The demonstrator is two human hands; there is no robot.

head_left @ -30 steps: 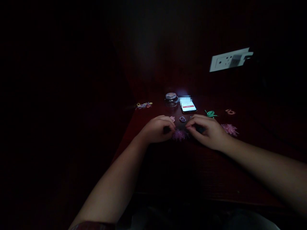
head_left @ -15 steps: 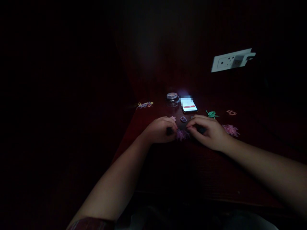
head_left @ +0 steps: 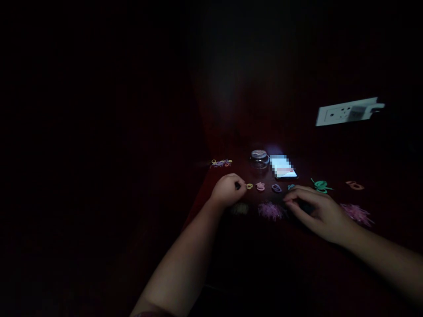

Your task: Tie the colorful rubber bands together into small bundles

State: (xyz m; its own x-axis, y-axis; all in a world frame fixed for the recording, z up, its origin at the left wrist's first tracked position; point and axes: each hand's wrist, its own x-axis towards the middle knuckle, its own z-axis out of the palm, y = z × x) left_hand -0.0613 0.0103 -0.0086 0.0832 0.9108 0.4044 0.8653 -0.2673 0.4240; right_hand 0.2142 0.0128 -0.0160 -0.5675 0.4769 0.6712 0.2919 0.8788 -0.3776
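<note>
1. Left hand (head_left: 228, 190), one: fingers curled, tips beside the yellow loops; cannot tell whether it grips anything.
2. Right hand (head_left: 322, 216), one: thumb and finger drawn together near the blue loops; contents, if any, indiscernible.
3. Clusters of thin, cord-like loops, six, in a row on the dark red counter (head_left: 271, 242): yellow loops (head_left: 249, 186), pink loops (head_left: 260, 186), purple loops (head_left: 276, 188), blue loops (head_left: 291, 187), green loops (head_left: 320, 186), orange loops (head_left: 355, 186).
4. Shredded, strand-like piles, three visible: dull yellowish pile (head_left: 240, 208), purple pile (head_left: 271, 211), pink pile (head_left: 357, 214).
5. Mixed heap (head_left: 221, 163), one: small rings and strands, far left.
6. Round, clear jar (head_left: 259, 161), one, beside lit rectangular phone (head_left: 283, 167), one.
</note>
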